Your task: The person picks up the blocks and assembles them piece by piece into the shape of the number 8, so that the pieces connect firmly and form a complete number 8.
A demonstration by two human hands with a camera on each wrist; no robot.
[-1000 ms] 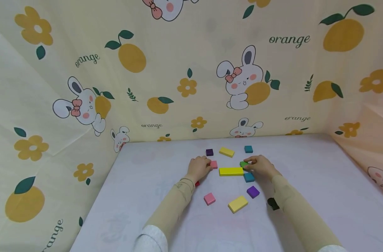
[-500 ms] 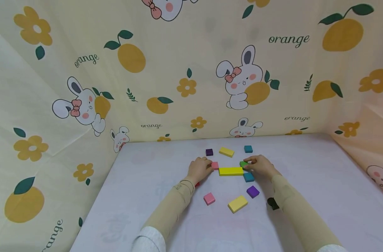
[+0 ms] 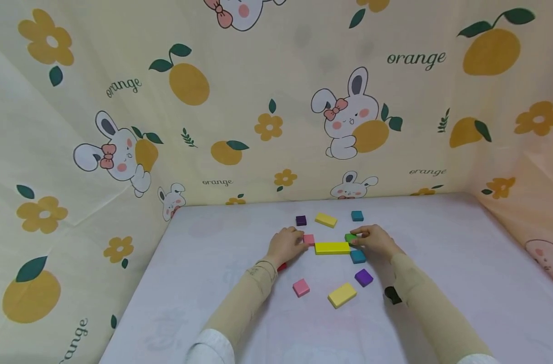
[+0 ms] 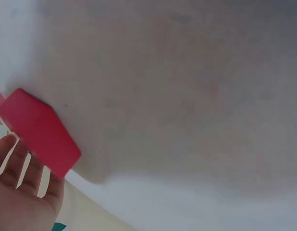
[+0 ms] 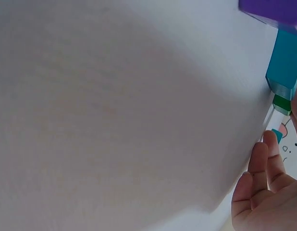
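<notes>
My left hand (image 3: 285,245) pinches a small pink block (image 3: 309,239) between thumb and finger, right by the left end of a long yellow block (image 3: 332,248). Across from it, my right hand (image 3: 374,240) holds a small green block (image 3: 350,237) at the yellow block's far right corner. A teal block (image 3: 358,257) lies at that same end, nearer to me. Under the left wrist is a red block (image 3: 282,267), mostly covered in the head view; the left wrist view shows its flat top (image 4: 40,132). In the right wrist view the green block (image 5: 282,103) appears beyond the teal one.
Farther back lie a dark purple block (image 3: 301,220), a pale yellow block (image 3: 326,220) and another teal block (image 3: 357,216). Nearer are a pink block (image 3: 301,287), a pale yellow block (image 3: 342,295), a purple block (image 3: 364,277) and a black piece (image 3: 392,295) beside the right sleeve.
The left hand has slid the pink block slightly right and nearer to me, up to the yellow block's left end. My right hand stays at the green block.
</notes>
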